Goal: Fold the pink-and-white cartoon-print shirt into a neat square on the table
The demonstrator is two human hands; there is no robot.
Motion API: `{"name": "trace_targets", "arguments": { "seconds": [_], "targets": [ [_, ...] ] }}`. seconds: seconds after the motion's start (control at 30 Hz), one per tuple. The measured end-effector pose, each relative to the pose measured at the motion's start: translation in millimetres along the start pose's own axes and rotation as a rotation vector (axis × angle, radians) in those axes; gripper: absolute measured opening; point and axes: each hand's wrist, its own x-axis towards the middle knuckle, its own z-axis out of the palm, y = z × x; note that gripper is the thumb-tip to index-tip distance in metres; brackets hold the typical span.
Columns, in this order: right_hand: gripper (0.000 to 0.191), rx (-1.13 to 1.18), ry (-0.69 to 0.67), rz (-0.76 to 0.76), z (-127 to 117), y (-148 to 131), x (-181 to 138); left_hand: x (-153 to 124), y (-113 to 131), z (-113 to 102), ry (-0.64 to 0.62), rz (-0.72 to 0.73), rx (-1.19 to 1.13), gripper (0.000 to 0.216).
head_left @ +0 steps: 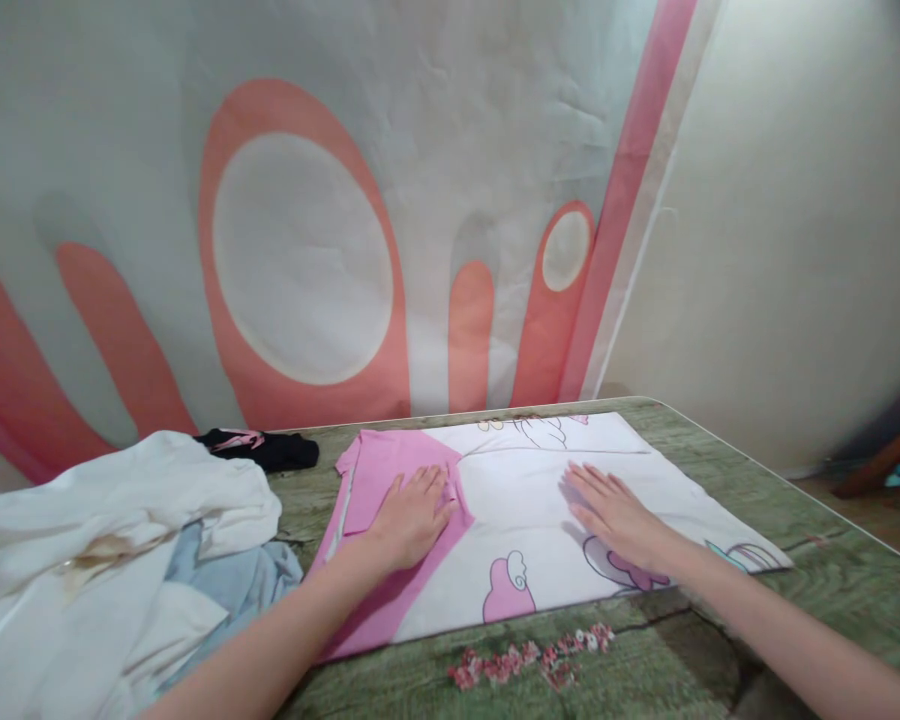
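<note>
A white and pink garment [525,510] with cartoon prints lies spread flat on the green patterned table [832,570]. My left hand [412,515] lies flat and open on its pink left part, fingers stretched out. On the white part further right, my right hand [615,510] also rests flat, palm down with fingers together and extended. Neither hand holds anything.
A heap of white and light blue clothes [105,560] covers the table's left side. A small black item with a pink bow [266,447] lies behind it. A wall hanging with coral shapes [300,250] stands behind the table. The table's right edge drops to the floor.
</note>
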Motion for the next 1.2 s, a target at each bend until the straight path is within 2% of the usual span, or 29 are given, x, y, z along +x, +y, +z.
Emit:
{"name": "trace_targets", "arguments": {
  "seconds": [0.1, 0.2, 0.27, 0.37, 0.47, 0.6, 0.9, 1.0, 1.1, 1.2],
  "targets": [
    [0.064, 0.109, -0.058, -0.209, -13.2, -67.4, -26.4, -29.6, 15.1, -0.3, -0.058, 0.024, -0.014, 0.061],
    [0.061, 0.191, -0.11, -0.345, -25.2, -111.6, -40.8, -45.6, 20.9, 3.9, -0.065, 0.046, 0.001, 0.063],
    [0.06, 0.215, -0.141, -0.37, -27.6, -124.0, -43.7, -49.5, 20.6, 8.1, -0.044, 0.048, 0.013, 0.064],
    [0.061, 0.205, -0.139, -0.348, -23.5, -119.8, -43.7, -50.1, 18.4, 13.5, -0.006, 0.055, 0.028, 0.064],
    [0.064, 0.152, -0.102, -0.273, -15.1, -96.2, -45.5, -49.4, 17.5, 16.3, 0.013, 0.059, 0.043, 0.063],
    [0.069, 0.05, -0.031, -0.106, -3.8, -45.9, -54.6, -49.6, 17.8, 16.9, 0.025, 0.067, 0.059, 0.063],
    [0.081, -0.124, 0.037, 0.397, 8.9, 112.8, -84.5, -47.3, 16.2, 16.6, 0.032, 0.076, 0.096, 0.063],
    [0.082, -0.151, 0.051, 0.535, 9.9, 156.9, -93.4, -46.4, 15.6, 17.3, 0.028, 0.074, 0.099, 0.063],
    [0.081, -0.154, 0.081, 0.643, 9.9, 178.6, -97.0, -46.5, 15.9, 17.0, 0.02, 0.068, 0.098, 0.064],
    [0.077, -0.156, 0.152, 0.638, 11.2, 173.7, -95.1, -47.2, 16.2, 16.5, 0.015, 0.065, 0.098, 0.064]
  ]
}}
